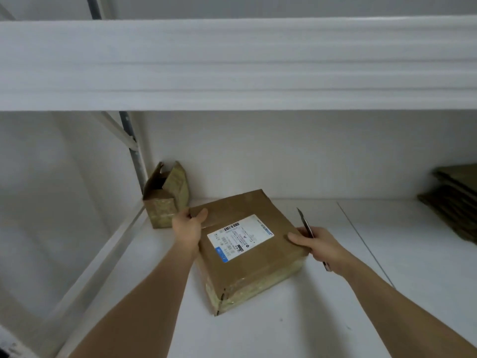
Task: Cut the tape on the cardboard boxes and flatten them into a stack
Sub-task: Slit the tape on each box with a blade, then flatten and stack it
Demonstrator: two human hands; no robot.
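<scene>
Two bare forearms reach up from below the taped cardboard box (247, 244), with no sleeves, watch, bracelet or gloves on either. The left hand (187, 228) and right hand (318, 245) are ringless, with short, unpainted nails where they show.

A broad white shelf board (232, 63) is hanging low overhead, capping the reach upward. On the white shelf surface (322, 319), a sealed brown cardboard box with a white label (247, 254) is sitting mid-shelf. An opened small brown carton (166, 200) is blocking the back left corner, and flattened brown cardboard sheets (456, 200) are occupying the far right. Bare surface is lying open between.
</scene>
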